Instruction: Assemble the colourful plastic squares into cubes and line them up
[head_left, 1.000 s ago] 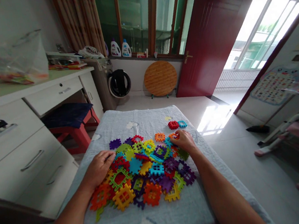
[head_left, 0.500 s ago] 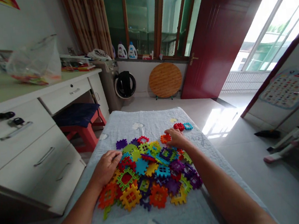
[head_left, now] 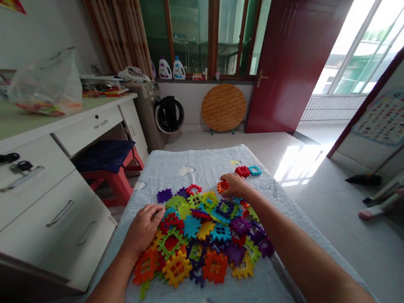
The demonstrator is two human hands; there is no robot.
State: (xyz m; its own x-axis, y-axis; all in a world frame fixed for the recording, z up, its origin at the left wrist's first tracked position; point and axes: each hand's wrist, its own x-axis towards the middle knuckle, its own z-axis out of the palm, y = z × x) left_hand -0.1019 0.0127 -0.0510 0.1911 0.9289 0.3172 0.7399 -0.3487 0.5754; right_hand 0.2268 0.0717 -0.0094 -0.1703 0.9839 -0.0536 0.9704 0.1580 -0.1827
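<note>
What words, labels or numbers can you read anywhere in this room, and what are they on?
None can be read.
Wall chart: rows of small marks, too small and blurred.
Two detergent bottles: labels too small.
Poster corner: cut off, no text shows.
Plastic tiles by the left hand and right hand: no print visible.

Pile of toothed plastic building tiles (head_left: 201,231) heaped on a light blue blanket (head_left: 203,163) over a low surface. Left hand (head_left: 144,227) resting flat on the pile's near-left edge, touching red and green tiles. Right hand (head_left: 236,185) at the pile's far-right edge, fingers closed around an orange tile (head_left: 222,186). Just beyond the pile, a red tile (head_left: 242,171) and a blue tile (head_left: 254,170) touching each other. White drawer desk (head_left: 31,184) left of the pile.
</note>
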